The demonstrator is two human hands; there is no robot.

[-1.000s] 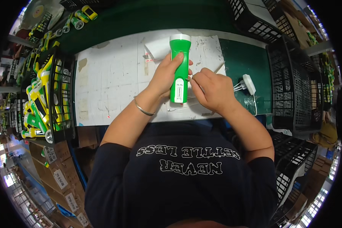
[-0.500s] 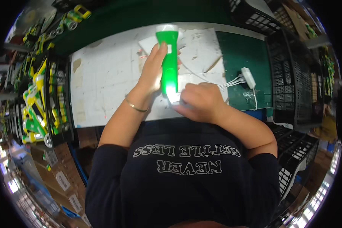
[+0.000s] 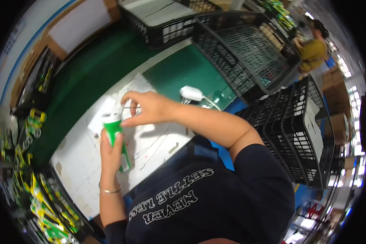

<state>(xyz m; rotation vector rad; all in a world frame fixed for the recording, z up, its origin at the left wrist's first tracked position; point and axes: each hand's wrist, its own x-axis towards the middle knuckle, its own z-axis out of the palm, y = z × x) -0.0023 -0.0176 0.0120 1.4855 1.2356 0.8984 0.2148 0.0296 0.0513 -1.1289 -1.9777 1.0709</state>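
My left hand [image 3: 111, 149] is closed around a green flashlight [image 3: 113, 129], its wide white-rimmed head pointing away from me. The flashlight's lower part shows below my fingers, over the white work surface. At the head, my right hand [image 3: 144, 109] has its fingers bent, with the thumb touching or very near the rim. A thin dark strand or rod shows between its thumb and forefinger; what it is I cannot make out. A white charging hub [image 3: 191, 93] with several white cables lies right of my right hand.
The white sheet [image 3: 79, 162] covers part of the green table [image 3: 179, 67]. Black plastic crates [image 3: 248, 53] stand at the far right. Several yellow and green flashlights [image 3: 40, 203] fill a rack at the left. Another person [image 3: 313, 51] is at the far right.
The view has turned toward the right. My right hand has gone from the flashlight's near end to its head. The bright light at the near end no longer shows.
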